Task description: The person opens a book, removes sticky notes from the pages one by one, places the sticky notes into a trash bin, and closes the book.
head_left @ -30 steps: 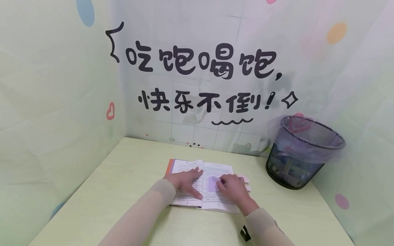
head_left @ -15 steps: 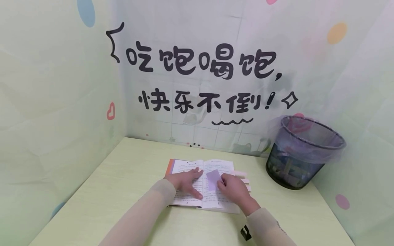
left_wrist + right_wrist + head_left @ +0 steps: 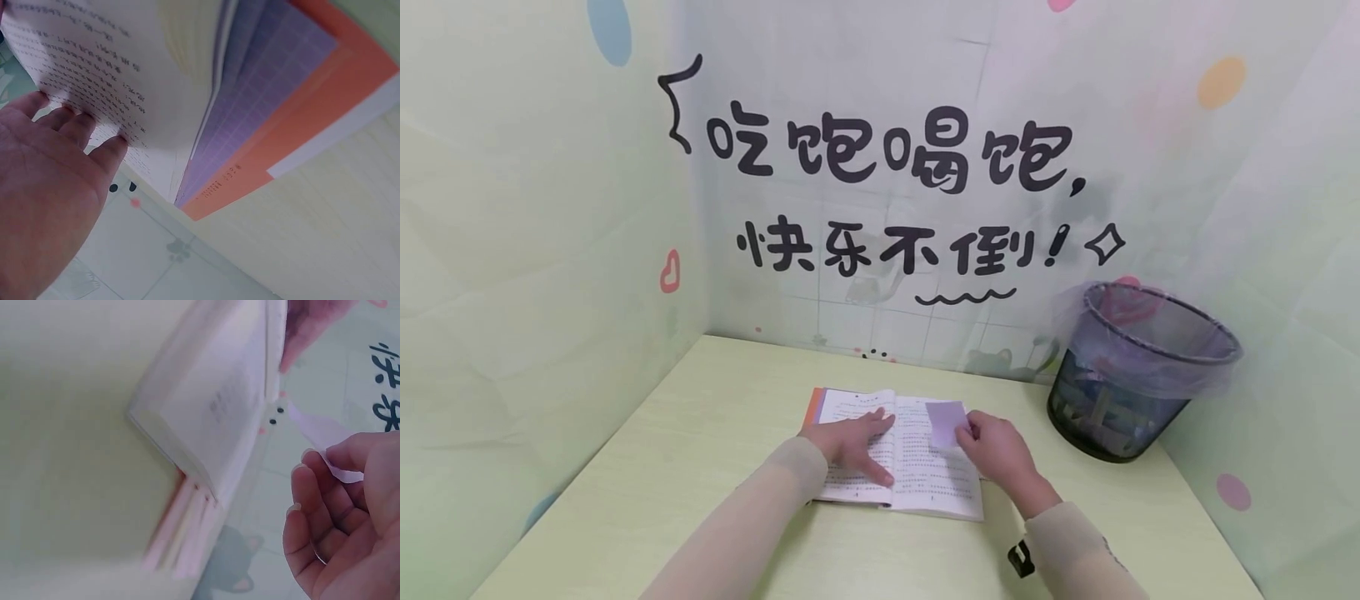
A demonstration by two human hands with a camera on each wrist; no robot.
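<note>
In the head view, a book (image 3: 928,483) lies open on the worktop (image 3: 715,433). The left hand (image 3: 853,442), fingers spread, rests on its left page. The right hand (image 3: 1000,450) pinches a purple sheet (image 3: 946,427) above the right page, at two o'clock from the book's middle; a waste bin (image 3: 1120,408) stands at half past two, well apart.

In the left wrist view, that hand's fingertips touch printed text; the orange cover (image 3: 312,125) shows at two o'clock.

In the right wrist view, thumb and forefinger grip the curved sheet; pale pink tabs (image 3: 192,547) jut from the book toward six o'clock.
</note>
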